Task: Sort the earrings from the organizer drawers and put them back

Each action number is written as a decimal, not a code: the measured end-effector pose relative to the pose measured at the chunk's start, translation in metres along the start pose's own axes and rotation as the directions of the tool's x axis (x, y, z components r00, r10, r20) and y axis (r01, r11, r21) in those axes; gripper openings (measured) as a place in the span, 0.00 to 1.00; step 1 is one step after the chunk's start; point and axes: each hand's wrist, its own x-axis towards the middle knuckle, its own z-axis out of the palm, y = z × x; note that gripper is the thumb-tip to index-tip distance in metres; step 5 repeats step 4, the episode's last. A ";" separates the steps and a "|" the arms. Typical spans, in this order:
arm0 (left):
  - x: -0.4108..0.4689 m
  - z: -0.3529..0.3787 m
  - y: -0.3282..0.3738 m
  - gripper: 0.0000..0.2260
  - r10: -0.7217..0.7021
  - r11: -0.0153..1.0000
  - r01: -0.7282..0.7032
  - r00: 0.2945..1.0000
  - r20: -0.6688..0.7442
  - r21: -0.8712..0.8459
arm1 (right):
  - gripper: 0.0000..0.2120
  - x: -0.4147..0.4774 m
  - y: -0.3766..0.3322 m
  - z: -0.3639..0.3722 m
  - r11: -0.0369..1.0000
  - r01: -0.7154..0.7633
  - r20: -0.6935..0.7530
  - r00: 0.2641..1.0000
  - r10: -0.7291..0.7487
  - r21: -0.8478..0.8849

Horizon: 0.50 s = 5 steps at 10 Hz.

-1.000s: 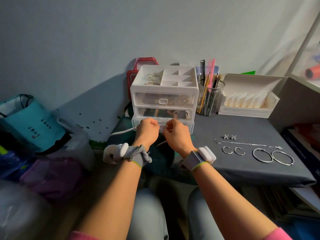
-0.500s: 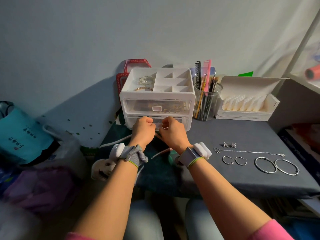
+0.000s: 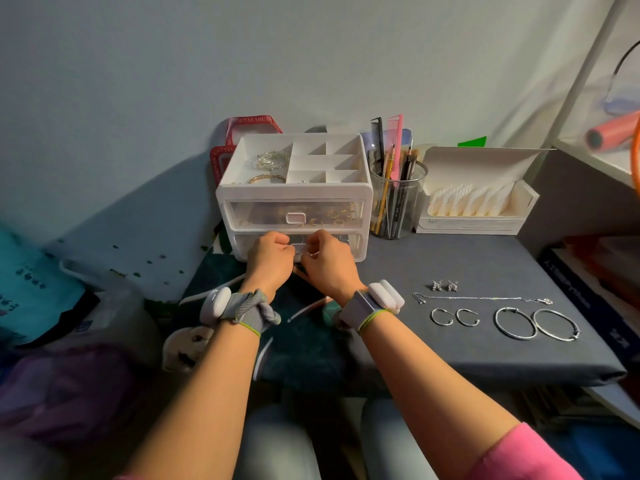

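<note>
View from my head camera. The grey padded surface (image 3: 450, 258) ended in a soft front edge above my knees, and a shelf unit stood along its right side. The white plastic organizer (image 3: 294, 192) stood at the back left, with its left wall near that edge of the surface. Just beside its right wall stood a clear plastic cup (image 3: 396, 206) of combs and brushes, then an open white carton (image 3: 474, 221) of pads. Bare grey cloth lay open between the organizer and the jewellery row to the right.

In that row lay two sparkling silver stud earrings (image 3: 444, 286), a thin silver chain (image 3: 485, 298), two small silver hoops (image 3: 454, 317) and two large silver hoops (image 3: 536, 323). The large hoops lay nearest the front edge. Gold rings showed through the clear upper drawer (image 3: 263, 213).

A red package (image 3: 254, 121) behind the organizer read "SUYAN SHUYA". The dark characters on a teal bag (image 3: 31, 289) at the left and the carton's print were too blurred to read.

My left hand (image 3: 270, 258) and right hand (image 3: 327, 265) met at the middle of the clear lower drawer (image 3: 349, 242), which sat about flush in its frame. Both hands had curled fingers touching the drawer front. I could not tell whether either hand pinched the handle.
</note>
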 end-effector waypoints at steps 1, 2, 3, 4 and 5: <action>0.000 0.001 0.000 0.12 0.004 1.000 -0.004 1.000 0.005 -0.003 | 0.12 0.000 0.002 -0.001 1.000 0.012 0.008 1.000 -0.012 0.001; -0.003 0.001 0.002 0.12 -0.004 1.000 0.004 1.000 0.020 -0.005 | 0.13 -0.001 0.003 -0.001 1.000 0.008 0.025 1.000 -0.008 0.005; -0.007 0.002 0.003 0.12 0.000 1.000 0.000 1.000 0.012 -0.010 | 0.15 -0.003 0.005 -0.003 1.000 0.022 0.032 0.999 -0.022 -0.009; -0.014 0.002 0.007 0.09 -0.016 1.000 0.016 1.000 -0.003 -0.002 | 0.16 -0.005 0.007 -0.008 1.000 0.007 0.036 0.999 -0.007 -0.003; -0.014 0.002 0.007 0.09 -0.016 1.000 0.016 1.000 -0.003 -0.002 | 0.16 -0.005 0.007 -0.008 1.000 0.007 0.036 0.999 -0.007 -0.003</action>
